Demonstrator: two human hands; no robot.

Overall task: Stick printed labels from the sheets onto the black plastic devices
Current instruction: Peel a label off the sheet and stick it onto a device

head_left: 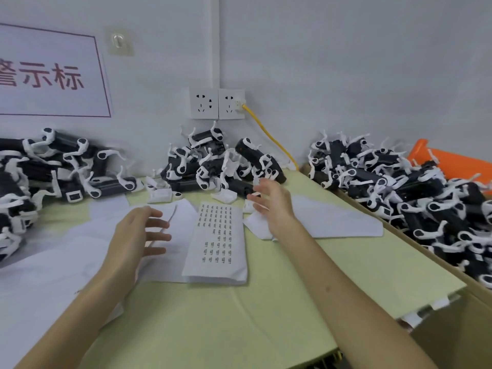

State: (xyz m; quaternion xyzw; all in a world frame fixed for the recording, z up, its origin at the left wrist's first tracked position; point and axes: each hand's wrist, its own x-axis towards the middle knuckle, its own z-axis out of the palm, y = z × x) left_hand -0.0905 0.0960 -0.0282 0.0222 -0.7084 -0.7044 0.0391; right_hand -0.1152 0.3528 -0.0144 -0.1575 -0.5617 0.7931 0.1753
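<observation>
Right now, both hands empty above the table (213, 328). Over blank paper (66, 249), left hand (135, 235), fingers spread and loose, gripping nothing. Further out, right hand (271, 201), fingers open too, held toward the middle pile of devices (213, 163) by the wall, touching none as far as visible. Between the hands, label sheet (217, 243) flat on the table, gaps in its printed rows. More devices heaped far left and in the box (458, 331) at right.

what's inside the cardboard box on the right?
The cardboard box holds a heap of black devices with white parts, piled above its rim. Its floor and lower layers are covered.
</observation>
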